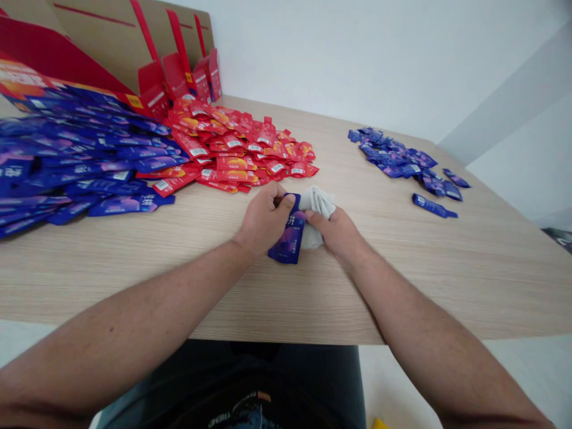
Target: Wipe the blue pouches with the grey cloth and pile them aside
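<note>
The pale worktop (473,280) spans the view, and the red cartons (102,44) stand open at its far left. In front of them spreads the large blue pile (84,155) of pouches, blurred toward the edge. Its right side meets the red pile (236,149), and a few red pouches lie right against the blue ones; a careless reach there could pick up the wrong colour or send pouches sliding. Well apart on the right lies a smaller blue cluster (393,158), loosely strewn toward the worktop's right side, where a brushing forearm might scatter it.

Near the middle, the person's hands are close together but not clasped. The left hand (268,217) pinches the upper part of the held pouch (288,238) under its thumb; the right hand (339,235) grips the bunched white cloth (316,205) against the pouch's right edge. Too hard a squeeze or rub could crease or burst the pouch, and a loose pinch could let it slip. The single pouch (431,206) just in front of the blue cluster could be nudged by the right arm.
</note>
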The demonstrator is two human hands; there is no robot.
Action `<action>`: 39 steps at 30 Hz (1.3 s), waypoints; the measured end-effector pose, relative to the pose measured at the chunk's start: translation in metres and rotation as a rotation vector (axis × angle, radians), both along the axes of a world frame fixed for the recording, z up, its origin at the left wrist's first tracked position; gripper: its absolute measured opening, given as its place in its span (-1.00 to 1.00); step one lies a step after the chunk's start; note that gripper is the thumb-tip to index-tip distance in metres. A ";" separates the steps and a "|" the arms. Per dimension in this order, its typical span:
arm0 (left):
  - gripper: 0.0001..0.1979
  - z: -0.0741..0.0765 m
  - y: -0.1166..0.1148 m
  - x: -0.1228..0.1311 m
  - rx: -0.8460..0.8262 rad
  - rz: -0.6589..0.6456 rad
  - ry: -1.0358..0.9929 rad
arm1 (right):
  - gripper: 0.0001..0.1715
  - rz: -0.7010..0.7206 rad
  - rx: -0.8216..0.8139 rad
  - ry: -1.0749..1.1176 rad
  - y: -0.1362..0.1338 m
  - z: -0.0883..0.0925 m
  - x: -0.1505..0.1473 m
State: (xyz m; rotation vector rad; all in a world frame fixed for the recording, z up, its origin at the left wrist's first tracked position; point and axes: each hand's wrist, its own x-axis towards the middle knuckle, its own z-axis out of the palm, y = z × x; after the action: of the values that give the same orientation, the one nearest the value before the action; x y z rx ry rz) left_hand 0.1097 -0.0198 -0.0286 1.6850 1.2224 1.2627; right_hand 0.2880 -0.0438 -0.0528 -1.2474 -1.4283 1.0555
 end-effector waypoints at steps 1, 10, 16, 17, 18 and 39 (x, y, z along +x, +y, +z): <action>-0.79 0.000 0.000 0.000 0.005 0.006 0.006 | -0.53 0.016 -0.004 0.043 -0.001 -0.001 -0.001; -0.88 -0.004 0.003 0.002 -0.070 -0.071 -0.215 | -0.54 -0.116 0.010 0.047 0.003 -0.001 0.001; -0.85 -0.007 0.003 0.005 -0.207 -0.124 -0.263 | -0.48 -0.173 -0.018 0.345 0.006 0.008 -0.004; -0.84 -0.007 0.002 0.005 -0.208 -0.128 -0.246 | -0.47 -0.173 -0.011 0.355 0.007 0.008 -0.004; -0.84 -0.006 0.002 0.004 -0.207 -0.131 -0.236 | -0.48 -0.173 -0.002 0.343 0.007 0.007 -0.002; -0.82 -0.002 0.002 0.007 -0.477 -0.164 -0.557 | -0.73 -0.132 0.588 -0.742 -0.007 0.028 0.012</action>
State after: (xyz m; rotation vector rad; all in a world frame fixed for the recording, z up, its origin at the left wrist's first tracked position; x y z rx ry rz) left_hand 0.1167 -0.0177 -0.0305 0.9774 0.9246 1.1221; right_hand 0.3001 -0.0513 -0.0251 -1.3035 -1.9758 0.0158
